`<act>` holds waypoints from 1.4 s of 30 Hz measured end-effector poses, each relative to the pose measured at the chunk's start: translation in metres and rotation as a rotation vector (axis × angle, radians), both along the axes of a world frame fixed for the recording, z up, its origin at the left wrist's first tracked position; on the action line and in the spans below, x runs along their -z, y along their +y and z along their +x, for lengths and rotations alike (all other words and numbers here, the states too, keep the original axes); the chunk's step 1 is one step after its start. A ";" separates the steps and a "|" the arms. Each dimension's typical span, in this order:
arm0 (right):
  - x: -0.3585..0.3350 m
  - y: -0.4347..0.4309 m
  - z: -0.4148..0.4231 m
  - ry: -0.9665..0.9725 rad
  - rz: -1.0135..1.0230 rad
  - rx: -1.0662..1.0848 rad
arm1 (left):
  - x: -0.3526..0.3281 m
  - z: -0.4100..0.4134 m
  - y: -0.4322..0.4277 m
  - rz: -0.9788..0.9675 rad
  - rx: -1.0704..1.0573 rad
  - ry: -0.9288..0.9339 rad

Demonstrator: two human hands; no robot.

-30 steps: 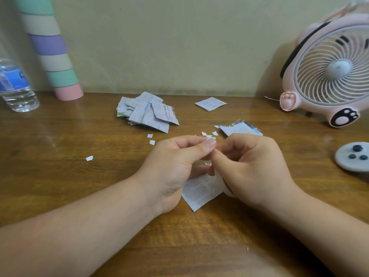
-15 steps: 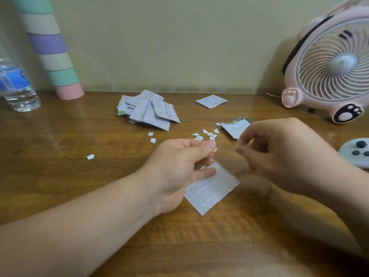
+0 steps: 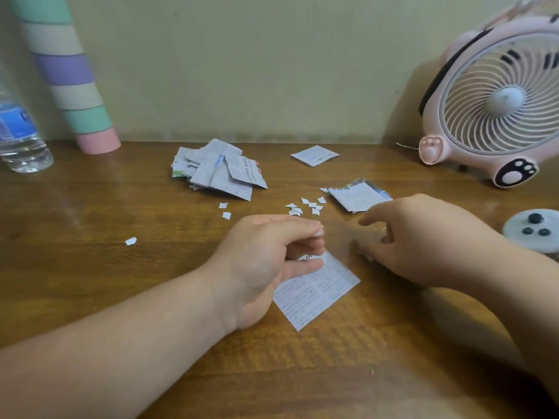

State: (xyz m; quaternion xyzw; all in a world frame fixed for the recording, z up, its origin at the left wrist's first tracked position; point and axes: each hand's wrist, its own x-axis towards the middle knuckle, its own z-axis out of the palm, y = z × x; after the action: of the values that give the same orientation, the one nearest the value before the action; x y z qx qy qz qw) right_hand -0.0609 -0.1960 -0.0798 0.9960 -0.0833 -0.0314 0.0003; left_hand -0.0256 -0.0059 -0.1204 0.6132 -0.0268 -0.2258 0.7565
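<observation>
**Supervisor:** Report the left hand.

**Operator:** From my remote station I see the left hand (image 3: 266, 261) low over the worktop (image 3: 90, 267), fingers curled. Thumb and fingertips are clamped on the upper corner of the printed slip (image 3: 317, 291).

**Supervisor:** Position of the slip?

**Operator:** It is in front of the person, near the middle of the worktop. Its far corner is lifted into the pinch. The rest slopes down toward the wood, partly tucked under the palm.

**Supervisor:** The right hand?

**Operator:** The right hand (image 3: 423, 240) is just beside the slip and clear of it. Its fingers are loosely bent, with the forefinger pointing toward the left hand. The fingers are blurred, so I cannot tell whether they hold anything.

**Supervisor:** Surroundings?

**Operator:** A cluster of small white scraps (image 3: 307, 205) lies just beyond the hands, with a few strays further left. Behind them is a pile of slips (image 3: 217, 170). A folded packet (image 3: 357, 196) lies just beyond the right hand, and a single folded slip (image 3: 314, 155) lies near the wall. At the right stand a pink fan (image 3: 499, 101) and a grey disc with dark buttons (image 3: 532, 226). At the left are a water bottle (image 3: 21, 137) and a striped tube (image 3: 69, 77).
</observation>
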 end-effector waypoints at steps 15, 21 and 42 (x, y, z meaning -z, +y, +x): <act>0.025 0.036 -0.003 -0.235 1.288 0.084 | 0.005 -0.003 -0.002 -0.074 -0.011 -0.060; 0.028 0.029 0.002 -0.178 1.475 0.140 | 0.010 -0.005 -0.003 -0.013 0.093 -0.208; 0.020 0.025 0.000 -0.107 1.440 0.213 | 0.011 -0.014 0.004 0.293 0.192 -0.807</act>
State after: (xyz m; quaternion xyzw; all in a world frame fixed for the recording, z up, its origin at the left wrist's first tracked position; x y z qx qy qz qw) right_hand -0.0606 -0.1713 -0.0999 0.7361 -0.1382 -0.0296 -0.6620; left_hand -0.0393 -0.0023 -0.1311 0.7480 -0.3447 -0.0386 0.5659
